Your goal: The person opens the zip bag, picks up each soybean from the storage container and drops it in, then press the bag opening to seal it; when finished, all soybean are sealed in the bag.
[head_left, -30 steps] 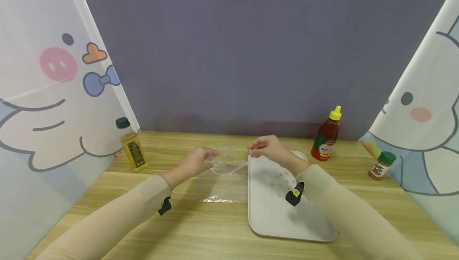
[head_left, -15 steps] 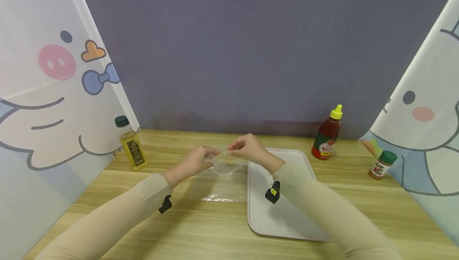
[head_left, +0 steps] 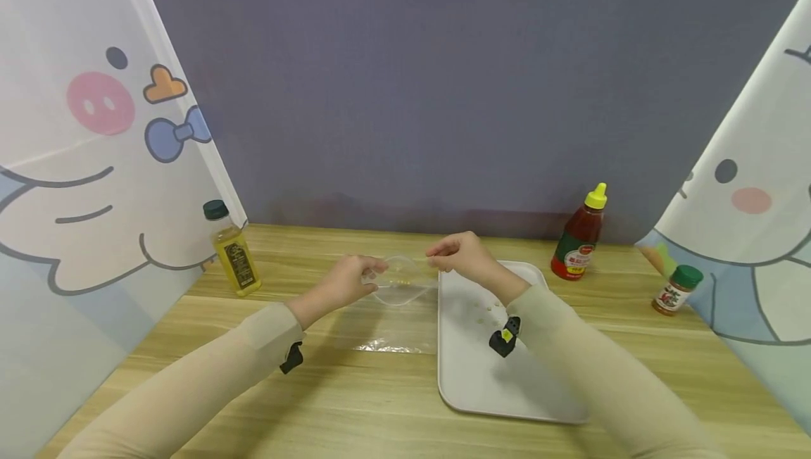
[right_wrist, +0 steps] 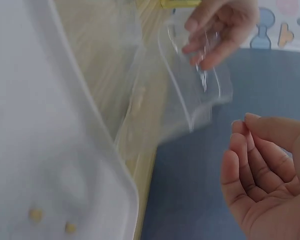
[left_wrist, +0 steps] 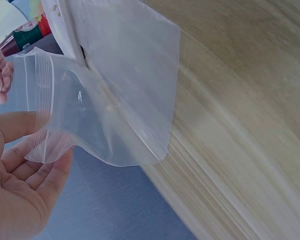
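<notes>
My left hand point(head_left: 345, 280) pinches the upper left edge of a clear zip bag point(head_left: 393, 329), which gapes at its mouth while its lower part spreads over the table. In the left wrist view, the thumb and fingers grip the bag point(left_wrist: 90, 115) by its zip strip. Several small yellow bits point(head_left: 399, 281) show inside it. My right hand point(head_left: 465, 258) hovers between the bag's mouth and a white tray point(head_left: 507, 388). In the right wrist view, the right hand's point(right_wrist: 270, 175) thumb tip meets the index fingertip, with nothing visible between; its other fingers bend loosely. Small pale yellow pieces point(right_wrist: 35, 215) lie on the tray.
An oil bottle point(head_left: 236, 255) with a dark cap stands at the back left. At the back right are a red sauce bottle point(head_left: 576, 237) with a yellow tip and a green-lidded spice jar point(head_left: 676, 290). A grey panel point(head_left: 405, 93) closes off the table's far side.
My right hand went left from over the tray's edge to the bag's mouth, then drew back right toward the tray. The left hand and bag have stayed in place.
</notes>
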`<state>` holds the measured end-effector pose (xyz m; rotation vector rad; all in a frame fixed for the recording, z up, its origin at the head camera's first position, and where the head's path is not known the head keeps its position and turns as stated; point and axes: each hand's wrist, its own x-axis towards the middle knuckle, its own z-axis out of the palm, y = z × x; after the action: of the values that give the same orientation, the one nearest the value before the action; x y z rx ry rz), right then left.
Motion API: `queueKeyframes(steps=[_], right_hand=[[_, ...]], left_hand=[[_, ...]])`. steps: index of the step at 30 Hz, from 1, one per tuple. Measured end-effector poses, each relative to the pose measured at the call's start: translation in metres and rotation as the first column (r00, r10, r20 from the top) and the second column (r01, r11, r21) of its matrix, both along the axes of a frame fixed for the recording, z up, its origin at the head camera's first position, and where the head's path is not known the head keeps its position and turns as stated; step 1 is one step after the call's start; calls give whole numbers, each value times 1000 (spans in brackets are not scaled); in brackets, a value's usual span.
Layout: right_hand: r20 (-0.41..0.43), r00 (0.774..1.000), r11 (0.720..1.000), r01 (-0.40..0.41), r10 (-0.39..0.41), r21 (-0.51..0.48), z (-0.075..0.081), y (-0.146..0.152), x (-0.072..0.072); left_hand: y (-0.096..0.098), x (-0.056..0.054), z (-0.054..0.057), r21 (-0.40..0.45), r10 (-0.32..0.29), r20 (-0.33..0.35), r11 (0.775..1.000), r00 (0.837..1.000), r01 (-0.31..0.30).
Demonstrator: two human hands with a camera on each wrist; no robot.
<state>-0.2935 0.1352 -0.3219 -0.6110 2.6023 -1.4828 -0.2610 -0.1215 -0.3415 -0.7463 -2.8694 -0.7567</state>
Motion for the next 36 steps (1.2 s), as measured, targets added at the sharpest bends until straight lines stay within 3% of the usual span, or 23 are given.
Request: queueKeyframes(steps=[10, 16, 23, 36], right_hand=[[60, 997, 998, 55, -56, 16, -6, 55, -8], [91, 990, 991, 102, -110, 88, -10, 85, -10], [63, 989, 967, 116, -133, 229, -24, 122, -11], [72, 981, 927, 143, -179, 348, -41, 146, 3]], left_hand=[[0, -1, -1, -4, 4, -20, 1000, 1000, -4], [0, 0, 0, 10, 9, -20, 1000, 1000, -9], [0, 1, 1, 31, 16, -19, 999, 1000, -16], [-3, 5, 1, 19, 34, -24, 999, 999, -34]])
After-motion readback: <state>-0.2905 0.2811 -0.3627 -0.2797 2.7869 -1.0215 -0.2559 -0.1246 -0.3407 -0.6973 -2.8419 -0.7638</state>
